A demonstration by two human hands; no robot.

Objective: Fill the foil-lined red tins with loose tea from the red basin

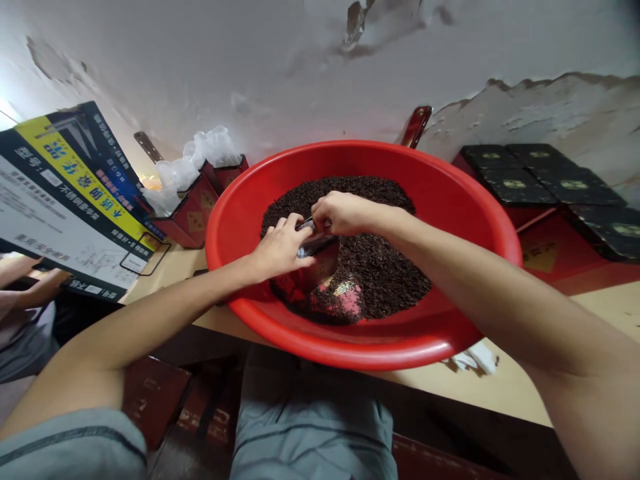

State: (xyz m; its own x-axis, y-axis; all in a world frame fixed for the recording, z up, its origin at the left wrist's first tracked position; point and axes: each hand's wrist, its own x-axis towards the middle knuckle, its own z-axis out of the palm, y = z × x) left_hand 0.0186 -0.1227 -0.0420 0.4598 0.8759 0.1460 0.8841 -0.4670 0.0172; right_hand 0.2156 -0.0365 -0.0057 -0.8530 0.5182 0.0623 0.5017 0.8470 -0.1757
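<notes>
A wide red plastic basin (370, 357) holds a heap of dark loose tea leaves (390, 277). Inside it, over the leaves, a small reddish tea box (325, 263) stands tilted, with clear plastic at its opening. My left hand (283, 248) is closed on the box's upper left side, its thumb along the near face. At the top of the box, my right hand (336, 212) is closed, fingers curled together at the opening. What those fingers pinch is hidden. Below the box, the basin's bottom shows through thinly scattered leaves.
Left of the basin, open red boxes (187, 217) are lined with clear plastic bags (217, 147). A large printed carton (75, 200) leans farther left, near another person's arms (37, 287). Black-lidded boxes (530, 177) stand right; crumpled white paper (475, 358) lies by the basin on the table (520, 393).
</notes>
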